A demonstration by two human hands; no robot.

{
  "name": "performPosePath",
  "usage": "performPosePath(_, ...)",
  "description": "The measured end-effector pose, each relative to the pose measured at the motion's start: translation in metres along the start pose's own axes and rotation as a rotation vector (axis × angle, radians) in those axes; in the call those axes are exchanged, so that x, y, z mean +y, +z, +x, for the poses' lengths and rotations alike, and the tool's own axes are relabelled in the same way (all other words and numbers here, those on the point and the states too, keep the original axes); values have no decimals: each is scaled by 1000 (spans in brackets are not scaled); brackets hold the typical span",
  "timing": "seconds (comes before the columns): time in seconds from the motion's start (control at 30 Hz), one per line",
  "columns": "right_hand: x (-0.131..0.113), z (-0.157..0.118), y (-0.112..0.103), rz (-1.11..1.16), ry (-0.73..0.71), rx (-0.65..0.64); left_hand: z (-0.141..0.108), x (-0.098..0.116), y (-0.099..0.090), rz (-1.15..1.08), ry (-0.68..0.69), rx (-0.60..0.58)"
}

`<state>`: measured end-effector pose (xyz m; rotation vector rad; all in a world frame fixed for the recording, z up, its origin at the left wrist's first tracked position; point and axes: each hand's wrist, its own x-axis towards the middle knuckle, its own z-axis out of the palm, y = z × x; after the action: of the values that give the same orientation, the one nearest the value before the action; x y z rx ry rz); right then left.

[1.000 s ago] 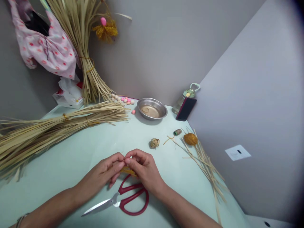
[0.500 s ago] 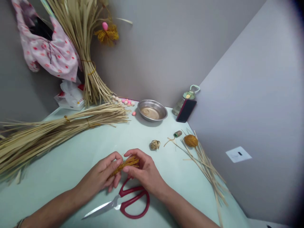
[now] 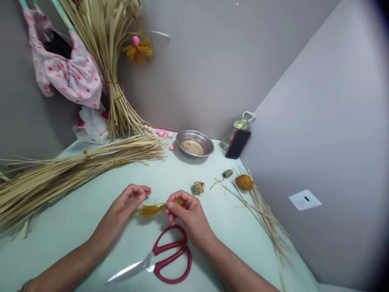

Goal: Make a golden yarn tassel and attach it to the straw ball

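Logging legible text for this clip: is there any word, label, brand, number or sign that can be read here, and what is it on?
None can be read.
White packet by the wall: red print, too blurred to read.
Bottle behind the phone: a small yellow label, too small to read.
White wall plate: a dark mark, no legible text.
Scissors and bowl: no markings visible.

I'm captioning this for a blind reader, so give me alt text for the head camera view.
The right hand pinches a small golden fibre tuft over a pale green table, the left hand open just beside it. Red-handled scissors lie nearer, bundled straw strips at left, and a steel bowl behind.
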<state>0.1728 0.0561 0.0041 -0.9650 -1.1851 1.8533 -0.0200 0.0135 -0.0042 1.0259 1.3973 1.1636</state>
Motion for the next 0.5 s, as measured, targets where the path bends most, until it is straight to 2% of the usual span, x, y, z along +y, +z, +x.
performPosePath(0.07,1,-1,1,8,3,-23,-2,1,1,9,21,-32)
performPosePath(0.2,2,-2,3,-1,15,-67,-4,-1,4,28,-9,-228)
performPosePath(0.27,2,-2,4,-1,20,-81,-5,-3,5,-4,-41,-279)
performPosePath(0.4,2,-1,3,5,29,-69,-4,0,5,-216,-152,-195)
performPosePath(0.5,3,0,2,5,36,-63,0,4,2,-398,-184,-153)
